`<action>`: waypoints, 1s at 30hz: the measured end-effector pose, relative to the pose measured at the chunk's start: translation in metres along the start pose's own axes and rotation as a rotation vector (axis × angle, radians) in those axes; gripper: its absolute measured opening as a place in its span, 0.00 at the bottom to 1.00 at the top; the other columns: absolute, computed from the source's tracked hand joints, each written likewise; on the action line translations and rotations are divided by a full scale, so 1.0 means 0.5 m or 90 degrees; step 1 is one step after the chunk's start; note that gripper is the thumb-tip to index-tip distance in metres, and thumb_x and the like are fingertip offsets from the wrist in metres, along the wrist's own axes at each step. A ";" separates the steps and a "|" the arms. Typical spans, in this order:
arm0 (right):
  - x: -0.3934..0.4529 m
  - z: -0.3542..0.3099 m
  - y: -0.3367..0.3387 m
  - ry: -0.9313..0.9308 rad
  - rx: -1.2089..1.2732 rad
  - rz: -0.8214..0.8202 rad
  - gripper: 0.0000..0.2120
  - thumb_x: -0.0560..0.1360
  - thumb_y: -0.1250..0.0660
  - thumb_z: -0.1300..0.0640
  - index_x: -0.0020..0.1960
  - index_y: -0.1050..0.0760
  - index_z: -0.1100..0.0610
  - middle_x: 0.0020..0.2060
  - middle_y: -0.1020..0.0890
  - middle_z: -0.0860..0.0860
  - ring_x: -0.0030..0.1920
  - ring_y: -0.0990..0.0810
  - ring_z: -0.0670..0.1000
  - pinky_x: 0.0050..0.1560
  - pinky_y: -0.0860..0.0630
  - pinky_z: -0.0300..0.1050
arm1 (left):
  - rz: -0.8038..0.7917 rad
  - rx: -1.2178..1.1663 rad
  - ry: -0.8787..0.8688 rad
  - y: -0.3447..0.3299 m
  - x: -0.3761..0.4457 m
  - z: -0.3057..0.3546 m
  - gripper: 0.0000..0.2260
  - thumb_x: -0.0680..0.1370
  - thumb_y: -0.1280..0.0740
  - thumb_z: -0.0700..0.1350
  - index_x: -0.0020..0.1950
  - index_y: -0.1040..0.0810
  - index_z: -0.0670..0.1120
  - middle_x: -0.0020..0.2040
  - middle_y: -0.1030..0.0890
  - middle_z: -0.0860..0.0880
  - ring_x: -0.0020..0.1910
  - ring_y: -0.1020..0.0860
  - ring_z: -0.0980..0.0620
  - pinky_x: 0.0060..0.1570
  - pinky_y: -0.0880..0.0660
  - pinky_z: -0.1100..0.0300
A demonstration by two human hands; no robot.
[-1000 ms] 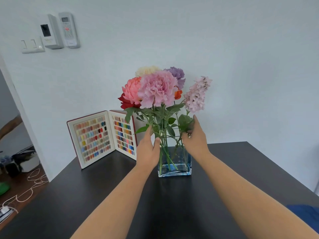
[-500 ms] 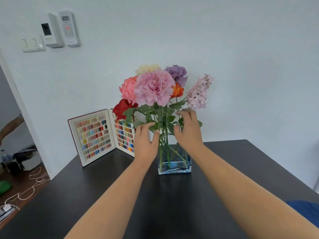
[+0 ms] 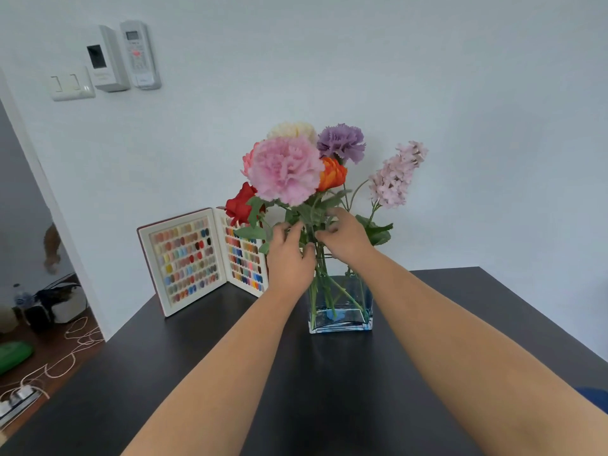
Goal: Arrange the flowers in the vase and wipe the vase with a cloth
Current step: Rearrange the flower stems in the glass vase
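Toward the far edge of the dark desk (image 3: 204, 373) stands a clear rectangular vase (image 3: 340, 307), its base tinted blue, with green stems crossing inside it. The flowers (image 3: 286, 172) rise from it: pink, purple, orange, red, cream and a pale lilac spray leaning right. The left hand (image 3: 289, 258) curls its fingers around the stems just above the vase's rim. The right hand (image 3: 345, 238) pinches stems and leaves beside it, almost touching the left. An open colour-swatch book (image 3: 194, 261) stands upright near the desk's far left corner, against the wall.
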State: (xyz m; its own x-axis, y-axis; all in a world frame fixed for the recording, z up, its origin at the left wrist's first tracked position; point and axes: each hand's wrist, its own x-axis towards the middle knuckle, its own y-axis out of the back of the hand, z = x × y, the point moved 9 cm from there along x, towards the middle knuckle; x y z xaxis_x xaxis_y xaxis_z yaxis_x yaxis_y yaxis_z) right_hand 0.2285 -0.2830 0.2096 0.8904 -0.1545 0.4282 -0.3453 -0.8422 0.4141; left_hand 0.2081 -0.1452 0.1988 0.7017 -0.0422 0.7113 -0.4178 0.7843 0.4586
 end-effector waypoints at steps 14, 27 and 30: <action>-0.001 -0.009 0.064 0.080 -0.237 0.057 0.05 0.76 0.39 0.62 0.42 0.26 0.60 0.36 0.25 0.50 0.40 0.27 0.53 0.39 0.33 0.42 | 0.030 0.075 0.043 -0.020 0.012 -0.013 0.08 0.76 0.31 0.50 0.49 0.16 0.49 0.63 0.29 0.39 0.59 0.28 0.38 0.58 0.29 0.47; -0.036 0.026 0.091 0.061 -0.263 0.115 0.10 0.75 0.38 0.62 0.35 0.30 0.58 0.33 0.22 0.54 0.36 0.27 0.54 0.31 0.44 0.44 | 0.005 0.144 0.014 -0.048 0.015 0.071 0.11 0.79 0.35 0.54 0.52 0.15 0.53 0.67 0.32 0.44 0.65 0.36 0.41 0.58 0.35 0.46; -0.047 0.030 0.105 0.065 -0.225 0.129 0.11 0.75 0.37 0.62 0.34 0.28 0.61 0.33 0.20 0.57 0.35 0.26 0.54 0.32 0.39 0.43 | -0.011 0.149 0.009 -0.060 0.004 0.071 0.11 0.79 0.36 0.55 0.54 0.16 0.54 0.70 0.33 0.46 0.65 0.37 0.41 0.58 0.37 0.47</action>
State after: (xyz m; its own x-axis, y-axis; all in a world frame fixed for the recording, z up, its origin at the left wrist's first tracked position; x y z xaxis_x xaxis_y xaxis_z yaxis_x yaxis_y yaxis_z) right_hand 0.1941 -0.3311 0.2092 0.7665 -0.2321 0.5988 -0.6065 -0.5682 0.5562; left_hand 0.2014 -0.1908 0.2056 0.7179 -0.0444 0.6947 -0.5263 0.6186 0.5834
